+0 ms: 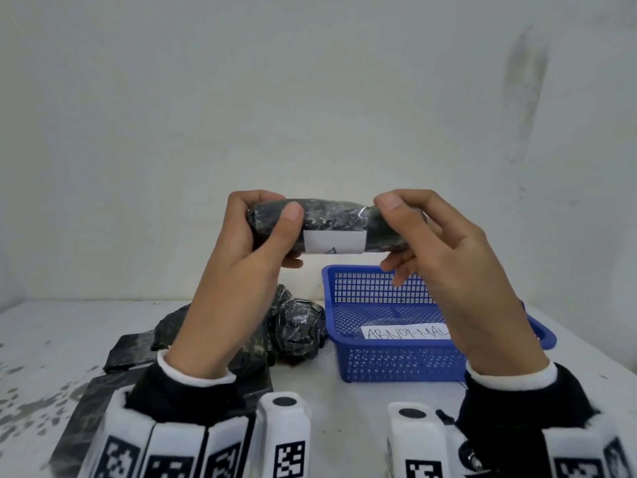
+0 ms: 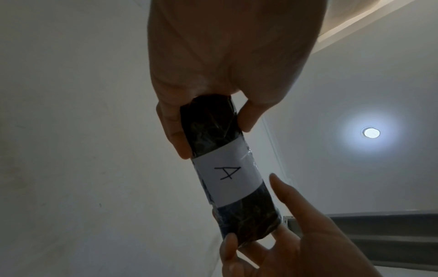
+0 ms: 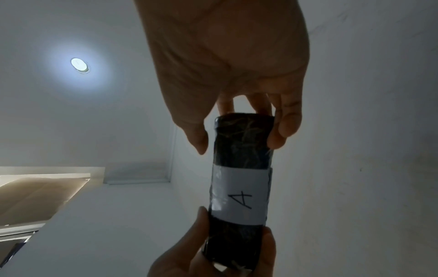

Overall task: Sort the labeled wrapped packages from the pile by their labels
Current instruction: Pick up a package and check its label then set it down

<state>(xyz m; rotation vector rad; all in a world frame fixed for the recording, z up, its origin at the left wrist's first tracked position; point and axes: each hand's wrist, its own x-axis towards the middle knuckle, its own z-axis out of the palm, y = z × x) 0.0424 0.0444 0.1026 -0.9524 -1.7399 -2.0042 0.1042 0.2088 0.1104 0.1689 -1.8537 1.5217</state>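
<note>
A long black wrapped package (image 1: 336,219) is held level in the air above the table. My left hand (image 1: 262,229) grips its left end and my right hand (image 1: 400,225) grips its right end, thumbs on the near side. A white label (image 1: 335,242) wraps its middle. Both wrist views show the letter A on that label (image 2: 227,173) (image 3: 240,200). Below lies the pile of black wrapped packages (image 1: 296,327), partly hidden by my left forearm. A blue mesh basket (image 1: 389,360) stands at the right with a paper reading ABNORMAL (image 1: 406,332) inside.
Flat dark packages (image 1: 127,350) lie at the left front of the white, paint-flecked table (image 1: 327,384). A pale wall rises close behind the table. A ceiling lamp (image 2: 371,132) shines in the wrist views.
</note>
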